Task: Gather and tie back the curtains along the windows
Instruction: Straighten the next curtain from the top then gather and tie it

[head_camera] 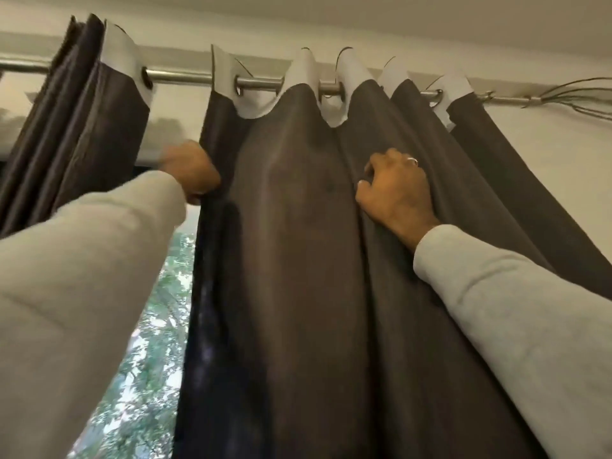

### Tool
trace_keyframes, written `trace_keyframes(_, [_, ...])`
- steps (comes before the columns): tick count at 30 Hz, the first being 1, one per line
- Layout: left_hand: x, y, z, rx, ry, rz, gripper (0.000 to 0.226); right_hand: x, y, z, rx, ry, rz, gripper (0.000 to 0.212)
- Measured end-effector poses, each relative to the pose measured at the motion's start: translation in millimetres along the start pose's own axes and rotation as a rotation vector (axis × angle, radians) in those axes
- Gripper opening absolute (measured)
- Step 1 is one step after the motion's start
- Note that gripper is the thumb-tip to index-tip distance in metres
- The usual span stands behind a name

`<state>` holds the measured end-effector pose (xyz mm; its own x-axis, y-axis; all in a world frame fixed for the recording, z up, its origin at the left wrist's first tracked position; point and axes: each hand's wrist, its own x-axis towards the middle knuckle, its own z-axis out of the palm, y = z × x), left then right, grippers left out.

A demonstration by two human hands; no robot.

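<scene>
Curtain (298,260) is being gathered: left hand (192,173) is pinching its left edge, right hand (394,190) clutching a fold (slide rings evenly rightward).

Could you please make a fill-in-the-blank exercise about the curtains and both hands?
1. The left hand grips the ____ edge of the spread curtain.
2. The curtains hang from a metal ____ by eyelets.
3. The right hand, wearing a ____, grips a fold.
4. The bunched curtain hangs on the ____ side.

Missing words: left; rod; ring; left
</scene>
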<state>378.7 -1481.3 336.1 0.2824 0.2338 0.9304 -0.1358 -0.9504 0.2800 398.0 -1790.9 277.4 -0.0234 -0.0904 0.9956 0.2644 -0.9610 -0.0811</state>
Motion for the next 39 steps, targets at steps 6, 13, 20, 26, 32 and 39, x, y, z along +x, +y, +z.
trace_keyframes(6, [-24.2, 21.7, -11.0, -0.461, 0.048, 0.146, 0.030, 24.1, -6.9, 17.5, 0.201, 0.041, 0.065, 0.054])
trace_keyframes(13, [-20.4, 38.9, -18.9, -0.502, 0.113, 0.061, 0.085, 20.1, -46.9, 30.9, 0.514, -0.069, 0.121, 0.100])
trace_keyframes(20, [-11.7, 34.8, -16.5, -0.425, 0.052, 0.048, 0.028, 17.9, -95.1, 57.0, 0.490, -0.261, -0.014, 0.039])
trace_keyframes(26, [4.8, 27.6, -6.3, -0.675, 0.004, 0.059, 0.009, 48.3, -109.8, 45.2, 0.562, -0.415, -0.288, 0.029])
trace_keyframes(32, [12.3, 17.1, 5.8, -0.730, 0.003, 0.054, 0.047, 65.7, -41.0, 40.5, 0.155, 0.064, 0.316, 0.090])
trace_keyframes(39, [20.8, 10.9, 18.5, -0.705, -0.070, 0.124, 0.031, 39.0, -66.1, 72.7, 0.315, -0.296, 0.147, 0.047])
